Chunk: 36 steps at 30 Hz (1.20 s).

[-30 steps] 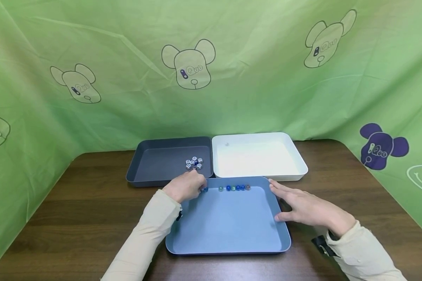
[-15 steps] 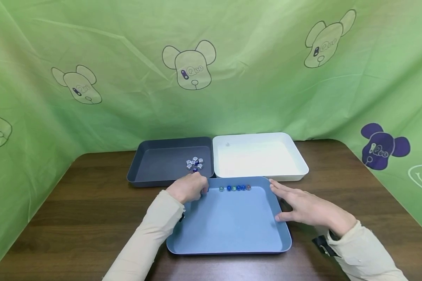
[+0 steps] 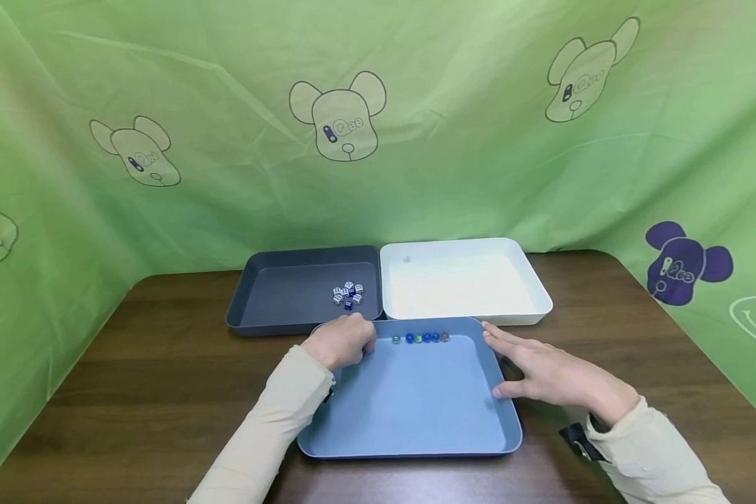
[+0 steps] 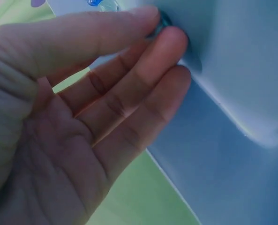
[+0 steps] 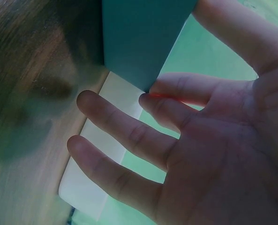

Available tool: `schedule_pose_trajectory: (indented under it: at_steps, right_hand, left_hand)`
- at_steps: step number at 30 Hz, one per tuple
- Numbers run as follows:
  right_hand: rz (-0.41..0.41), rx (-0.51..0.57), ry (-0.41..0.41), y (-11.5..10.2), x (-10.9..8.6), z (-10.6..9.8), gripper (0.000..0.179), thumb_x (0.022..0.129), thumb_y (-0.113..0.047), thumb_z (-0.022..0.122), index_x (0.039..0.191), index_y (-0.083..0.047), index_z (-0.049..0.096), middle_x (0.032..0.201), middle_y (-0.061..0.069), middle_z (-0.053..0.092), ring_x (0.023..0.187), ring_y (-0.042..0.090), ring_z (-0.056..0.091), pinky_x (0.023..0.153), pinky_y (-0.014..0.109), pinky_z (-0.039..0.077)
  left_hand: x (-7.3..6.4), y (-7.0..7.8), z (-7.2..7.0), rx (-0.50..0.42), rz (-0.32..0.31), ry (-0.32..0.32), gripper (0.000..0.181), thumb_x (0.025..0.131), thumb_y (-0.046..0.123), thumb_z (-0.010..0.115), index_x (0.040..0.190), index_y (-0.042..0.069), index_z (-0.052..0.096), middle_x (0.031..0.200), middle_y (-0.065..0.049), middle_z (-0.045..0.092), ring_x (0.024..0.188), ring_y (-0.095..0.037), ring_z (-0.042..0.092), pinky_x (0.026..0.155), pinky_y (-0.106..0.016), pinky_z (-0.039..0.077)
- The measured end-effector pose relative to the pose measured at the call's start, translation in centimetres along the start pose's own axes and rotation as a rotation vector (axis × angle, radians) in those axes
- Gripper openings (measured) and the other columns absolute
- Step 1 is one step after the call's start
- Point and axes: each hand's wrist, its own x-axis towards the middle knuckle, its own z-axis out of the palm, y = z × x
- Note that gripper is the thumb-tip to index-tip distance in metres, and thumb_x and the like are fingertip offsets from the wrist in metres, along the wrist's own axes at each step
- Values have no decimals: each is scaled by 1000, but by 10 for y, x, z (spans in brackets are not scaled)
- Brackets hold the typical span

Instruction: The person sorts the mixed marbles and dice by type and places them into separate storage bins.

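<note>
My left hand (image 3: 341,341) is at the far left corner of the blue tray (image 3: 416,399). In the left wrist view its thumb and fingertips pinch a teal glass marble (image 4: 165,19), mostly hidden by them, close to the tray's surface. A row of several marbles (image 3: 426,337), clear, green, blue and brownish, lies to the right along the tray's far side. At the tray's right side, my right hand (image 3: 557,371) holds nothing. Its thumb and foremost fingertips touch the rim, and the other fingers (image 5: 129,131) extend beyond the corner.
Behind on the left stands a dark grey tray (image 3: 290,287) with several dice (image 3: 348,292) in its near right part. Next to it a white tray (image 3: 466,280) bears a small clear piece (image 3: 407,259). A green printed cloth (image 3: 227,175) hangs behind the wooden table (image 3: 132,392).
My left hand has shifted slightly right and nearer, uncovering a dark blue die in the grey tray. The blue marble seen by its fingertips is now hidden in the head view. The right hand stays still.
</note>
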Motion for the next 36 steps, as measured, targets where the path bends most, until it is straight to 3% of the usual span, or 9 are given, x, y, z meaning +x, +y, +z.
schedule_pose_trajectory:
  at_steps: [5, 20, 29, 36]
  right_hand:
    - [-1, 0, -1, 0, 0, 0, 84, 91, -38, 75, 146, 15, 41, 158, 31, 29, 136, 53, 39, 103, 63, 38]
    - [-15, -19, 14, 1, 0, 1, 83, 91, -38, 75, 145, 16, 42, 157, 31, 31, 135, 52, 41, 102, 62, 39]
    - [-14, -9, 5, 0, 0, 0, 83, 91, -38, 75, 146, 16, 41, 157, 31, 30, 135, 52, 40, 103, 62, 39]
    - [-16, -11, 8, 0, -1, 0, 83, 91, -37, 75, 145, 16, 42, 157, 32, 30, 134, 53, 41, 102, 63, 39]
  left_hand:
    - [0, 1, -2, 4, 47, -1, 23, 87, -12, 70, 87, 9, 79, 92, -4, 74, 69, -11, 58, 63, -26, 53]
    - [3, 1, -16, 6, 182, 101, 15, 88, -8, 71, 91, 4, 79, 92, -5, 74, 77, -14, 66, 67, -27, 54]
    - [6, 3, -17, 37, 198, 133, 15, 91, -4, 72, 101, 4, 79, 102, -8, 76, 94, -20, 71, 81, -32, 57]
    - [8, 5, -21, 54, 222, 188, 15, 91, -3, 71, 103, 5, 79, 104, -8, 75, 96, -20, 71, 81, -31, 56]
